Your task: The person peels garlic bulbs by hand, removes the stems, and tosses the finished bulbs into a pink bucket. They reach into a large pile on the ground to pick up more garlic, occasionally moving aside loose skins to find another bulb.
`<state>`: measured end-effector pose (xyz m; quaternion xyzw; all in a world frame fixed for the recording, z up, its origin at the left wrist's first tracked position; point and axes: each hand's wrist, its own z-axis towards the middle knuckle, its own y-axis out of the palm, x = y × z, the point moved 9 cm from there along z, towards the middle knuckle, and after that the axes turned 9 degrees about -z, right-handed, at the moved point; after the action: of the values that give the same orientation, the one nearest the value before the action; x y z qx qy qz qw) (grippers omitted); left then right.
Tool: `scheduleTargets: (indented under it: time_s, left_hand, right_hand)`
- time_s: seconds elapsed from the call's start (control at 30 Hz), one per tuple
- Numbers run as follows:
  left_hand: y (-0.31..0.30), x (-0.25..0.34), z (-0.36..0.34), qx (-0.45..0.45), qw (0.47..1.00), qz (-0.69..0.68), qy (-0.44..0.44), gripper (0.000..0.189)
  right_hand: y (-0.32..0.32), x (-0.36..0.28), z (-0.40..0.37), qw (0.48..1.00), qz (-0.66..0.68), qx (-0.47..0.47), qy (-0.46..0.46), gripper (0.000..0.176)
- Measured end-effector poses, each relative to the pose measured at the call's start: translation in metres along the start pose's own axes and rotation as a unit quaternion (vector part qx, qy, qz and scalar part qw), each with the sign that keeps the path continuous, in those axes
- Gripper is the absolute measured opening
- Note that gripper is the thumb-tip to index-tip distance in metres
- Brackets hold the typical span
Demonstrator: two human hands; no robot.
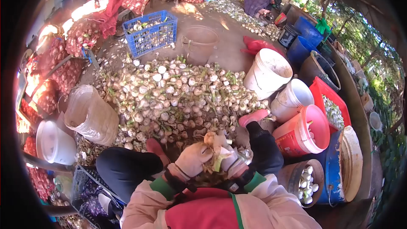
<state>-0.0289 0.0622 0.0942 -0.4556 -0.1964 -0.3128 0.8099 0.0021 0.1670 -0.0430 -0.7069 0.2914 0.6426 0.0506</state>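
Note:
Both my hands are gloved and meet in front of my lap. My left hand [193,160] is closed, its fingers curled against a garlic bulb with a pale green stem [219,159]. My right hand [228,157] closes round the same garlic from the other side. Fingers and loose skins hide most of the bulb, and whether a small tool is in either hand cannot be made out. Just beyond my hands spreads a large heap of garlic bulbs [178,89], many with stems on. My feet rest at the heap's near edge.
At right stand white buckets [268,74], a red bucket [296,133], a brown bucket with peeled white bulbs [308,186] and a red crate [333,101]. At left are a pale bucket [95,118] and net sacks [63,68]. Behind the heap sits a blue crate [150,34]; another person [258,4] crouches farther back.

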Motion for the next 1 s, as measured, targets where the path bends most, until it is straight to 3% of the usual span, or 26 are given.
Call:
scheduleTargets:
  time_s: [0.03,0.07,0.1,0.13,0.17,0.23,0.27,0.3,0.33,0.37,0.4,0.5,0.53,0.57,0.63,0.67,0.7,0.73,0.77,0.8,0.83,0.87,0.9,0.93,0.97,1.0]
  left_hand:
    - [0.0,0.003,-0.002,-0.004,1.0,-0.006,0.002,0.021]
    - [-0.006,-0.006,-0.006,0.021,0.995,-0.09,-0.039,0.019]
    - [-0.011,-0.017,-0.01,0.047,0.981,-0.169,-0.081,0.018]
    - [-0.009,-0.069,-0.028,0.227,0.806,-0.503,-0.214,0.016]
    - [-0.01,-0.094,-0.038,0.226,0.804,-0.505,-0.219,0.016]
    - [-0.043,-0.137,-0.056,0.277,0.636,-0.715,-0.085,0.031]
    - [-0.039,-0.133,-0.054,0.277,0.638,-0.714,-0.083,0.031]
    - [-0.004,-0.102,-0.045,0.052,0.872,-0.455,-0.17,0.041]
    - [0.037,-0.09,-0.052,-0.185,0.949,-0.117,-0.226,0.057]
    - [0.047,-0.076,-0.054,-0.263,0.89,-0.123,-0.351,0.059]
    - [0.048,-0.078,-0.05,-0.22,0.887,-0.177,-0.365,0.057]
    - [0.034,-0.088,-0.016,-0.001,0.876,-0.33,-0.353,0.044]
    - [0.084,-0.101,-0.038,-0.046,0.737,-0.492,-0.461,0.033]
    - [0.083,-0.094,-0.025,-0.09,0.808,-0.367,-0.452,0.028]
    - [0.132,-0.112,-0.05,-0.009,0.69,-0.521,-0.502,0.028]
    - [0.138,-0.104,-0.041,-0.062,0.729,-0.483,-0.482,0.027]
    - [0.142,-0.094,-0.032,-0.114,0.762,-0.443,-0.458,0.027]
    - [0.155,-0.089,-0.038,-0.164,0.696,-0.474,-0.514,0.026]
    - [0.163,-0.089,-0.038,-0.161,0.693,-0.478,-0.515,0.026]
    - [0.174,-0.088,-0.041,-0.155,0.704,-0.475,-0.505,0.025]
    - [0.187,-0.09,-0.044,-0.148,0.715,-0.471,-0.494,0.025]
    - [0.183,-0.089,-0.025,-0.123,0.781,-0.453,-0.411,0.022]
    - [0.185,-0.098,-0.023,-0.125,0.778,-0.457,-0.414,0.022]
    - [0.169,-0.094,0.002,-0.109,0.89,-0.373,-0.238,0.02]
    - [0.149,-0.076,0.022,-0.084,0.957,-0.274,-0.049,0.018]
    - [0.164,-0.103,0.01,-0.153,0.81,-0.447,-0.348,0.026]
  right_hand:
    - [0.004,-0.05,-0.025,0.94,-0.283,0.126,-0.14,0.04]
    - [0.001,-0.054,-0.033,0.94,-0.283,0.131,-0.137,0.04]
    - [0.001,-0.067,-0.041,0.875,-0.434,0.139,-0.166,0.04]
    - [0.004,-0.076,-0.051,0.786,-0.572,0.141,-0.188,0.04]
    - [0.006,-0.094,-0.058,0.762,-0.586,0.148,-0.234,0.043]
    - [-0.022,-0.08,-0.048,0.961,-0.254,0.104,0.002,0.045]
    - [-0.019,-0.095,-0.053,0.966,-0.214,0.143,-0.016,0.048]
    - [-0.023,-0.087,-0.05,0.966,-0.212,0.145,-0.013,0.048]
    - [-0.031,-0.068,-0.045,0.981,-0.126,0.147,0.02,0.038]
    - [-0.037,-0.053,-0.041,0.987,-0.041,0.147,0.051,0.032]
    - [-0.014,-0.098,-0.051,0.876,-0.468,0.121,-0.004,0.042]
    - [-0.015,-0.062,-0.046,0.881,-0.471,0.027,-0.012,0.028]
    - [-0.005,-0.082,-0.055,0.822,-0.557,0.043,-0.113,0.03]
    - [-0.022,-0.055,-0.051,0.824,-0.554,0.041,-0.107,0.03]
    - [-0.101,0.044,-0.036,0.945,-0.283,0.129,0.098,0.032]
    - [-0.093,0.0,-0.035,0.827,-0.557,0.074,0.025,0.03]
    - [-0.155,0.007,-0.034,0.793,-0.593,0.131,0.043,0.032]
    - [-0.194,-0.048,-0.04,0.751,-0.617,0.226,0.072,0.031]
    - [-0.236,-0.089,-0.041,0.724,-0.65,0.225,0.06,0.032]
    - [-0.3,-0.134,-0.071,0.808,-0.43,0.402,0.016,0.032]
    - [-0.32,-0.17,-0.067,0.809,-0.433,0.397,0.018,0.032]
    - [-0.337,-0.195,-0.063,0.862,-0.312,0.398,0.031,0.031]
    - [-0.346,-0.199,-0.059,0.898,-0.184,0.396,0.045,0.03]
    - [-0.313,-0.195,-0.041,0.828,-0.493,0.234,-0.129,0.028]
    - [-0.249,-0.177,-0.026,0.8,-0.568,0.148,0.127,0.024]
    - [-0.217,-0.142,-0.018,0.689,-0.686,-0.019,-0.233,0.026]
